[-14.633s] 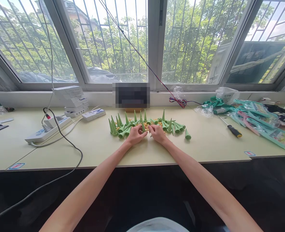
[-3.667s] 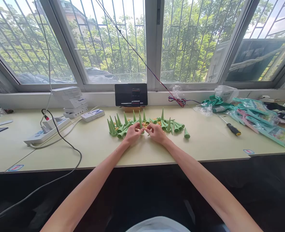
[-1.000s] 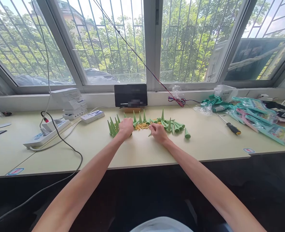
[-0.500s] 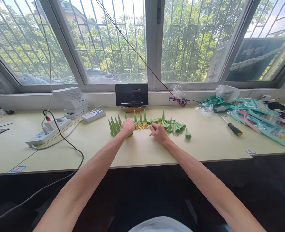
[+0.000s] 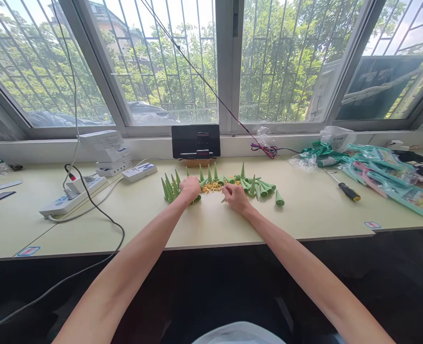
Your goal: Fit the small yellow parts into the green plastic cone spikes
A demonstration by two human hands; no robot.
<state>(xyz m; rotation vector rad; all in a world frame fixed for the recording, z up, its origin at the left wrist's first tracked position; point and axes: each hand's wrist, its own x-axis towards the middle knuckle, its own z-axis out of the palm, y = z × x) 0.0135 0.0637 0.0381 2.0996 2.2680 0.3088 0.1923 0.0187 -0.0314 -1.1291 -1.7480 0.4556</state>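
Several green plastic cones [image 5: 258, 187] stand and lie on the pale table [image 5: 211, 224], around a small heap of yellow bits [image 5: 211, 186]. My left hand [image 5: 190, 187] rests closed among the cones on the left side of the cluster; what it grips is hidden under the fingers. My right hand [image 5: 235, 196] sits just right of the yellow heap, fingers pinched together on something too small to name. One lone cone [image 5: 279, 199] lies apart at the right.
A dark phone [image 5: 195, 141] leans on the sill behind the cones. At the left are a power strip [image 5: 71, 195], black cable [image 5: 104, 215] and stacked white boxes [image 5: 106, 150]. A screwdriver [image 5: 345, 190] and teal packages [image 5: 386, 179] lie at the right.
My left hand left the middle, where it met the right hand, and moved left onto the cones; over the last half second both hands barely shifted.
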